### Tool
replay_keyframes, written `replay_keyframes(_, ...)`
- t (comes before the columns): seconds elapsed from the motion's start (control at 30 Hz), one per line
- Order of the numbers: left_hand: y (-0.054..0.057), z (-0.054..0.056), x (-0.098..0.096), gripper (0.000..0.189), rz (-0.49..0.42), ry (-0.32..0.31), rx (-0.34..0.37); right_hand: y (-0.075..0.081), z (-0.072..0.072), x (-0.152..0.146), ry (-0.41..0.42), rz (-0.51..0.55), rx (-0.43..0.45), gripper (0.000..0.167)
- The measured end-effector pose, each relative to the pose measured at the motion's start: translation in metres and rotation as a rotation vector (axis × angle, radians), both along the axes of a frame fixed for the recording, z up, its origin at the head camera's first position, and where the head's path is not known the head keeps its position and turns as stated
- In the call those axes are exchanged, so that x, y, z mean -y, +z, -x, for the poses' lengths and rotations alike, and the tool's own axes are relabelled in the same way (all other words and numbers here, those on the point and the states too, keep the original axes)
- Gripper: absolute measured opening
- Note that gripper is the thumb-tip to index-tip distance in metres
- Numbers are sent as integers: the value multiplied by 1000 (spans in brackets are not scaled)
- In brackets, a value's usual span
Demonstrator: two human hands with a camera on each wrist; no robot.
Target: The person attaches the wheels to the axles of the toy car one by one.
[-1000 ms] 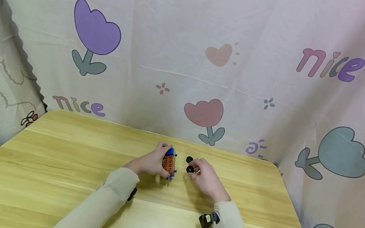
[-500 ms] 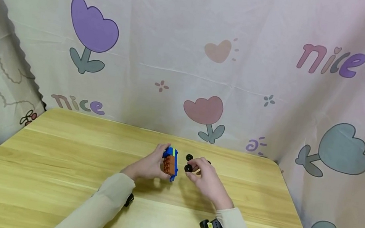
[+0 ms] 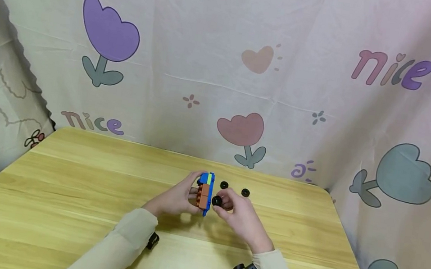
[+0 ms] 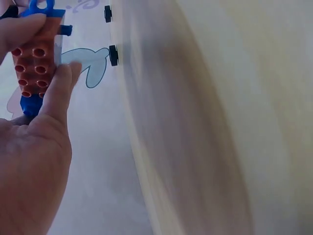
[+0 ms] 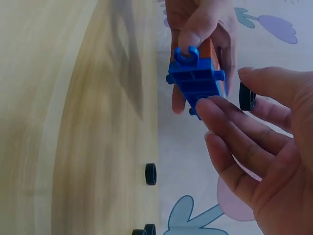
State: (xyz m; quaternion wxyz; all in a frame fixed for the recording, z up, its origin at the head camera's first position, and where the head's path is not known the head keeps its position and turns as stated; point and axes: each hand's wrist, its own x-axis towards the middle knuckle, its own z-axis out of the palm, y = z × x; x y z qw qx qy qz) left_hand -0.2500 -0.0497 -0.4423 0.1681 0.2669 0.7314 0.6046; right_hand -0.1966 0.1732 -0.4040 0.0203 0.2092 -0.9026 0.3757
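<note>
The left hand (image 3: pixel 178 198) grips a blue and orange toy block car (image 3: pixel 204 192) just above the wooden surface (image 3: pixel 69 188), its fingers hiding much of the car's far side, while the right hand (image 3: pixel 239 215) pinches a black wheel (image 3: pixel 216 201) against the car's side, where the fingertips cover the join. Two more wheels (image 3: pixel 224 184) lie on the surface just behind, one (image 3: pixel 245 193) uncovered since a moment ago. The wheel, earlier held apart from the car, now touches it.
</note>
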Motion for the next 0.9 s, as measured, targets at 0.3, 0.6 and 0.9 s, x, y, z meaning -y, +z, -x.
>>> replay_keyframes(0.3, 0, -6, -3, 111, -18, -1, -32, -4, -2, 6, 33, -9, 12, 24)
replay_keyframes(0.6, 1, -9, -5, 110, -25, 6, -38, -8, -3, 10, 38, -46, -59, 28)
replay_keyframes(0.9, 2, -10, -7, 110, -30, 5, -34, -8, -4, 10, 32, -41, -62, 28)
